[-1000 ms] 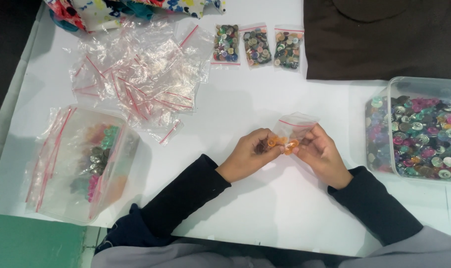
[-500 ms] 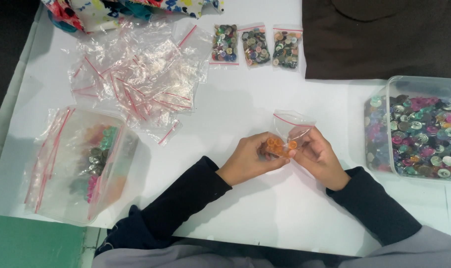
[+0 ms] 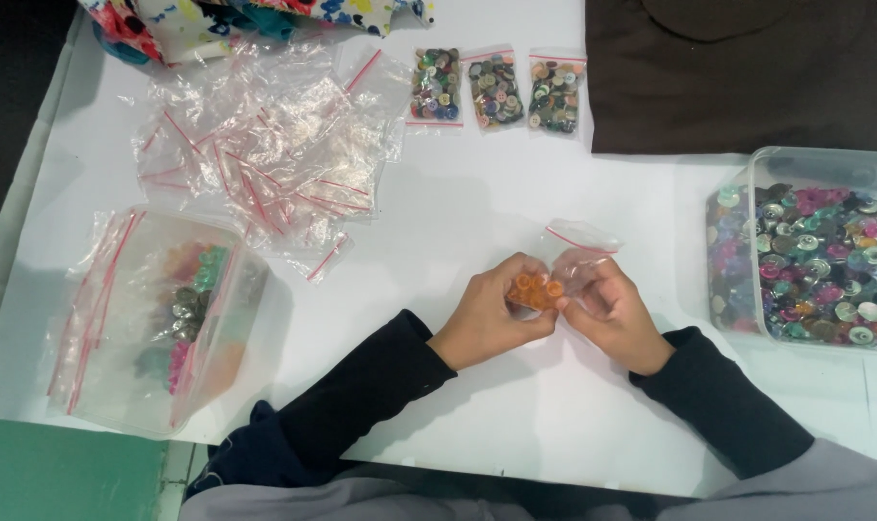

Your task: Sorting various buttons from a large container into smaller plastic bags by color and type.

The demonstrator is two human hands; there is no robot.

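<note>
With the left hand [image 3: 492, 314] grasping orange buttons [image 3: 535, 289] at table centre and the right hand [image 3: 612, 314] pinching the small zip bag [image 3: 581, 259] at their 1 o'clock, misalignment could spill buttons onto the table [image 3: 477, 193].

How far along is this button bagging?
Done: three filled bags lie in a row at the top of the table. In hand: the left hand pinches orange buttons at a small open bag that the right hand holds. Left: a tub full of mixed buttons and a heap of empty bags, so it looks like an early stage.
</note>
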